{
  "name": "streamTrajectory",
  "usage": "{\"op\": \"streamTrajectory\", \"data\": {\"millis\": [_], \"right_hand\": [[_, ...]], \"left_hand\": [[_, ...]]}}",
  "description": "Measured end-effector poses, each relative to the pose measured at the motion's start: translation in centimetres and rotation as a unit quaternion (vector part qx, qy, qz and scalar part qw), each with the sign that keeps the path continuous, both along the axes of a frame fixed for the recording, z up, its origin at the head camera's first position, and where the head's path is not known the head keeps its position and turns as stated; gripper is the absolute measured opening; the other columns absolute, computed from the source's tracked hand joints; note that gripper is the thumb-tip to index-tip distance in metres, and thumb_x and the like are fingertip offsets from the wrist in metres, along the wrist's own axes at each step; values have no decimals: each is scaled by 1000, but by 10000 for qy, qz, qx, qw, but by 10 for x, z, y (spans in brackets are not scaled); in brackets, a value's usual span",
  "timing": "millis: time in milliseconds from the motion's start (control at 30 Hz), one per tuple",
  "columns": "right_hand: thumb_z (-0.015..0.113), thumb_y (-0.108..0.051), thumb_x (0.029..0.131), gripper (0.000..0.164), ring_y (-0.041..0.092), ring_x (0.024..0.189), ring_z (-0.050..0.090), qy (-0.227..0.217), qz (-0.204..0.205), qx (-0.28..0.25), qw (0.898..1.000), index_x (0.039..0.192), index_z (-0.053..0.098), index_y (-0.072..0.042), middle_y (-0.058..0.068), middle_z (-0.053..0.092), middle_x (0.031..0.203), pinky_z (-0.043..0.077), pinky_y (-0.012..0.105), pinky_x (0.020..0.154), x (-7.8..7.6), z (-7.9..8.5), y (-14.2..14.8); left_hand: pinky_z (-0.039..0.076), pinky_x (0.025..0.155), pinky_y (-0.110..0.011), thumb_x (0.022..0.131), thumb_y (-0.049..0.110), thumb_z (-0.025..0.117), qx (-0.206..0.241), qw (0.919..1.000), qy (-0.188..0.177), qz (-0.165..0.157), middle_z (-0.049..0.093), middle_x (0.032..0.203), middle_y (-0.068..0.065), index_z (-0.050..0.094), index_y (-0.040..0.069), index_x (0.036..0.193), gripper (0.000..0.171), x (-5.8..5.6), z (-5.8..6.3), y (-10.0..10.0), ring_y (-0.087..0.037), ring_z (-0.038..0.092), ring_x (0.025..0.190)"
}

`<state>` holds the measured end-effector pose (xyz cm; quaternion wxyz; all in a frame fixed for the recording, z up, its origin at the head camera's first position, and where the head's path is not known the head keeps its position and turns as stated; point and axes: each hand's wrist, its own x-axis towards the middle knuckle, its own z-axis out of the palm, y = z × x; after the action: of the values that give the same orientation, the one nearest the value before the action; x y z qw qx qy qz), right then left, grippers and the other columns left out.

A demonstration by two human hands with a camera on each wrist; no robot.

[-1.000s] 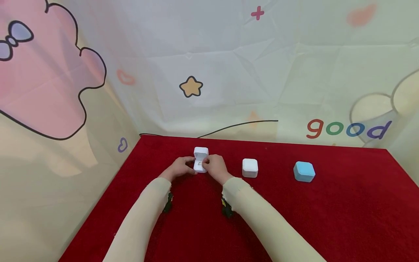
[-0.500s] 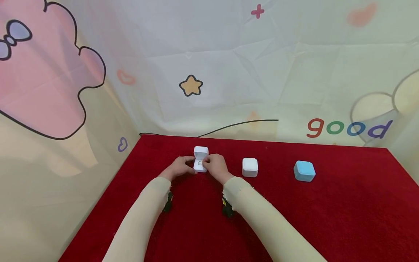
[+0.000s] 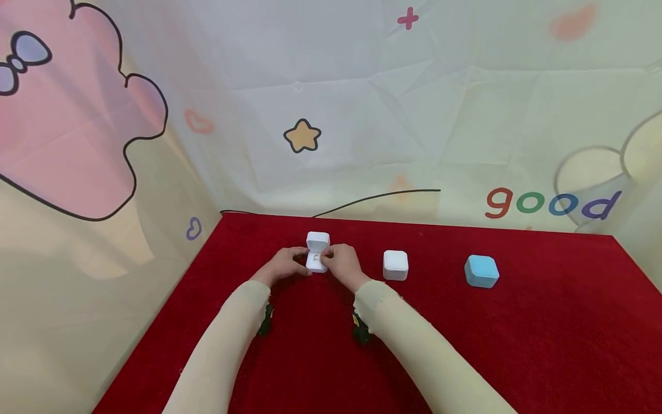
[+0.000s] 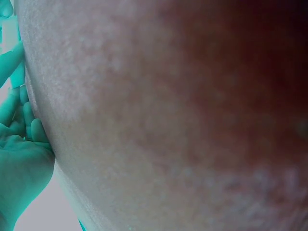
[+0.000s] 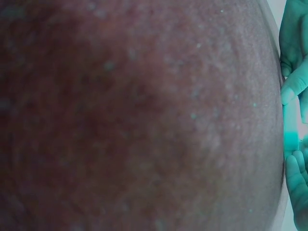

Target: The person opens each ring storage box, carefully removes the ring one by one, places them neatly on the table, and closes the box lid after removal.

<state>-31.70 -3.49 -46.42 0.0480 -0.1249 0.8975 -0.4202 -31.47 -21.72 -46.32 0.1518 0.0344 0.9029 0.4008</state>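
In the head view, a small white ring box (image 3: 318, 239) sits on the red cloth with its lid raised. My left hand (image 3: 281, 264) holds it at the left side, thumb near the front corner and fingers further back. A ring (image 3: 315, 258) shows inside the lower half. From the right, my right hand (image 3: 343, 264) reaches into the box, thumb and forefinger pinching at the ring. The fingertips partly cover it, so whether it is seated in its slot is hard to tell. Both wrist views are mostly filled by a blurred near surface, with tinted hands at the edge.
To the right of my right hand stands a closed white box (image 3: 395, 265). Further right is a closed light blue box (image 3: 481, 271). The red cloth (image 3: 543, 333) covers the table, and a printed curtain (image 3: 362, 132) rises behind and at the sides.
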Motion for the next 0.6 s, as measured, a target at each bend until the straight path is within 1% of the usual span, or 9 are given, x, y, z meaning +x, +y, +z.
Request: {"op": "streamTrajectory", "data": {"millis": [267,600], "right_hand": [[68,-11,97,16,14,79,57,8,37,-61,10000,101,80,-1,12,79,99,45,19,67,-2,-1,2],[68,-11,97,17,17,85,60,-99,-42,-235,9997,104,79,-2,13,79,103,50,22,72,0,-2,3]], "left_hand": [[43,117,-49,88,9,74,32,10000,42,9,52,153,-21,53,0,147,63,1,1,0,-33,49,135],[41,118,-50,88,9,73,-2,10000,36,9,52,153,-21,52,0,148,64,3,3,1,-34,48,136]]}}
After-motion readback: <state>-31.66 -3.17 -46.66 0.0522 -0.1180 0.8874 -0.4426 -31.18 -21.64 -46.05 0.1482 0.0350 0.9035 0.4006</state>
